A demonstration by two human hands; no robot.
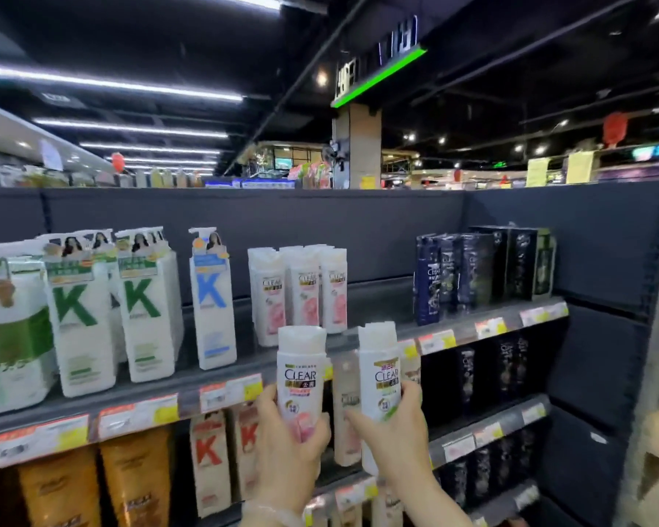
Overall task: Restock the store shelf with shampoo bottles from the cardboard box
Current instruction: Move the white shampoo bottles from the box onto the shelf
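You hold two white bottles upright before the shelf edge (221,393). Your left hand (288,443) wraps its fingers around the pink-label bottle (301,370); your right hand (394,427) curls its fingers around the green-label bottle (380,370). Above them, three matching bottles (299,290) stand on the top shelf, pump bottles (80,313) to their left, dark bottles (453,275) well apart at right.

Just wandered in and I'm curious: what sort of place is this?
Most likely a supermarket's hair-care aisle: dark grey shelves lined with white shampoo bottles, red-and-yellow price tags along the edges, and more displays beyond under strip lights.
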